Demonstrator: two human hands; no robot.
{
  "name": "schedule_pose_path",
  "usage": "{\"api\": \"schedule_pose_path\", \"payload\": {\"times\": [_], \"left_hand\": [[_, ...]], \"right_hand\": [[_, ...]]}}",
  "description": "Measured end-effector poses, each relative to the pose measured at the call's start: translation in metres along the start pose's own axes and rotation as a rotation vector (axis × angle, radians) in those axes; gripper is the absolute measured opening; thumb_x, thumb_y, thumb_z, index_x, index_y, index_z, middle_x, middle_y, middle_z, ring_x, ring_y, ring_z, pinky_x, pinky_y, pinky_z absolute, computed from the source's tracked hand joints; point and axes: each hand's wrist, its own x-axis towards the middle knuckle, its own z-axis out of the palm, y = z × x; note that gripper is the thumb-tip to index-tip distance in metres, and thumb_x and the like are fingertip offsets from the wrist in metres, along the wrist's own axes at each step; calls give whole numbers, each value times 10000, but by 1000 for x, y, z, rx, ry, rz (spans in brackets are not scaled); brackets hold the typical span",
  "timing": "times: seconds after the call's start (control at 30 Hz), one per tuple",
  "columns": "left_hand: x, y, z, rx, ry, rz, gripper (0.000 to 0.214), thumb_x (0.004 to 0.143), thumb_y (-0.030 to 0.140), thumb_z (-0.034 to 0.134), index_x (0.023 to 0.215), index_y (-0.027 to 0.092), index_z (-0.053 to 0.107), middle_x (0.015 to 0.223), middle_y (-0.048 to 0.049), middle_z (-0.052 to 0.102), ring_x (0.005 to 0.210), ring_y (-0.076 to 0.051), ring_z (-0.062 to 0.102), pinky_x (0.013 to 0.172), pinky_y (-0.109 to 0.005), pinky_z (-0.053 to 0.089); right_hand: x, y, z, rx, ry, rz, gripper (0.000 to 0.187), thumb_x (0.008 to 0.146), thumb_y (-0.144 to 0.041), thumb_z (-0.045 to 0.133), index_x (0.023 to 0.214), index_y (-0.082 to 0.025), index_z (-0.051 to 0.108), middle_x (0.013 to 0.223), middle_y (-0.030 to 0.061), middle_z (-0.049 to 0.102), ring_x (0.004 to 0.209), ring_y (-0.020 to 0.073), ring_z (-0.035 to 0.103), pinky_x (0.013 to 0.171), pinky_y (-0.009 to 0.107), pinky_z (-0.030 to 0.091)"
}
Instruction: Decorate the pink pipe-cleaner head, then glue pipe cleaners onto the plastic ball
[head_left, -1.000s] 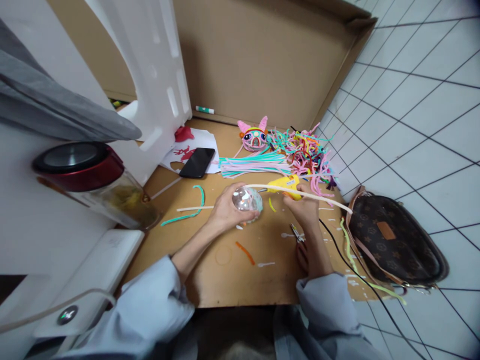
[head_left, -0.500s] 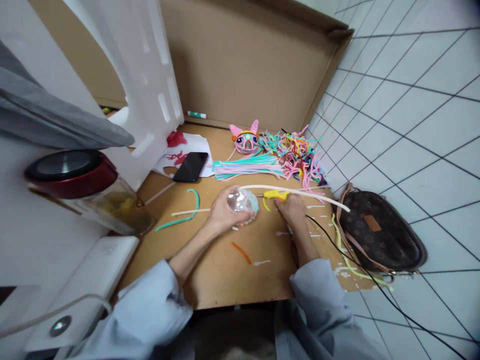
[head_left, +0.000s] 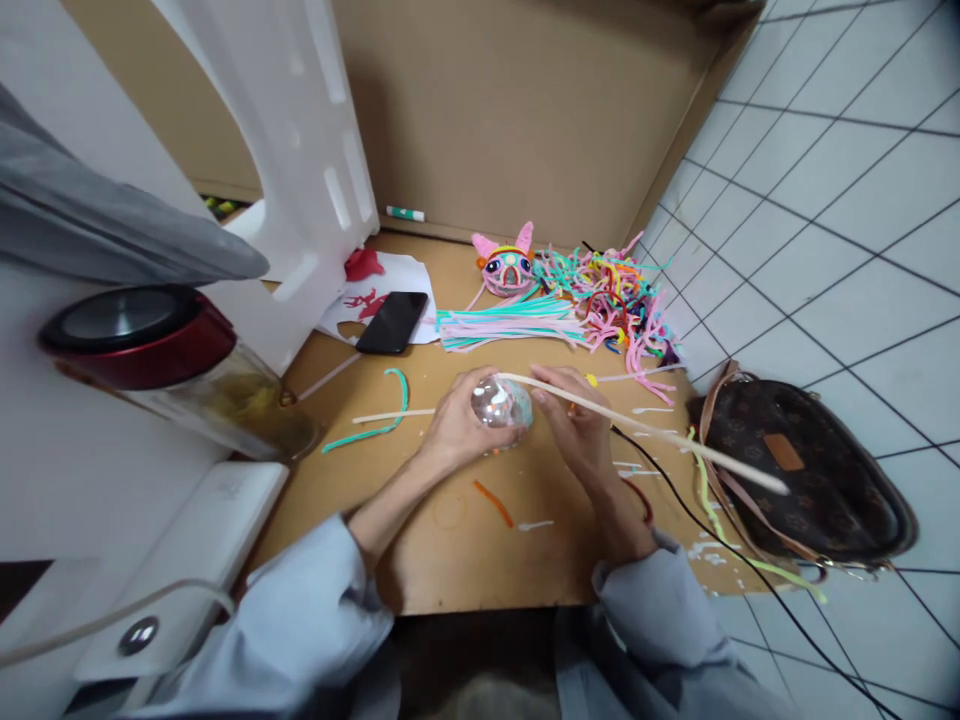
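My left hand point(head_left: 461, 420) is wrapped round a clear plastic ball point(head_left: 489, 402), whose right side carries pale teal trim. From the top of the ball a long cream pipe cleaner point(head_left: 652, 425) runs out to the right, its free end over the handbag. My right hand point(head_left: 577, 425) is beside the ball, thumb and fingers pinched on the pipe cleaner close to where it meets the ball. Of the glue gun, a black cord point(head_left: 660, 475) shows leading to behind my right hand; its body is mostly hidden there.
Behind lie a bundle of pastel pipe cleaners point(head_left: 510, 325), a tangled heap of them point(head_left: 607, 290) and a pink-eared ball figure point(head_left: 507, 268). A phone point(head_left: 392, 322) rests on paper. A tea bottle point(head_left: 172, 370) stands left, a brown handbag point(head_left: 810, 460) right. Teal point(head_left: 403, 400) and orange point(head_left: 493, 503) pieces lie nearer.
My right hand has let go of the yellow glue gun and moved left to the pipe cleaner at the ball. The pipe cleaner's free end now points lower right. The view has shifted slightly.
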Motion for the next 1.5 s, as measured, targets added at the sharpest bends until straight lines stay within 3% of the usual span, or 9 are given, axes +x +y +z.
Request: {"api": "schedule_pose_path", "payload": {"times": [0.13, 0.43, 0.83, 1.5], "left_hand": [[0, -3, 1, -28, -14, -4, 787, 482, 329, 871, 1217, 227, 611, 1181, -83, 663, 1059, -275, 672, 983, -442, 542], [0, 4, -2, -110, -67, -78, 804, 495, 332, 857, 1237, 180, 588, 1079, -78, 703, 965, -229, 694, 867, -358, 576], [0, 1, 0, -115, -64, -76, 810, 478, 309, 872, 1234, 206, 600, 1064, -65, 707, 943, -217, 691, 839, -338, 575], [0, 19, -3, -242, -83, -220, 810, 407, 318, 850, 1163, 160, 607, 976, -32, 696, 823, -160, 646, 765, -274, 545]], "right_hand": [[-2, -11, 0, 83, -7, -55, 171, 939, -240, 591, 956, -241, 761, 934, 32, 774, 884, 193, 713, 829, 348, 567], [-7, -6, 4, 107, -71, -93, 171, 953, -237, 583, 965, -272, 750, 969, 22, 786, 965, 201, 718, 944, 410, 554], [-7, -7, 1, 59, -127, -129, 187, 969, -251, 551, 958, -278, 736, 963, 17, 782, 959, 196, 708, 913, 398, 547], [-7, -6, 4, 52, -137, -208, 160, 966, -221, 562, 985, -268, 714, 963, 16, 779, 938, 192, 694, 895, 394, 527]]}}
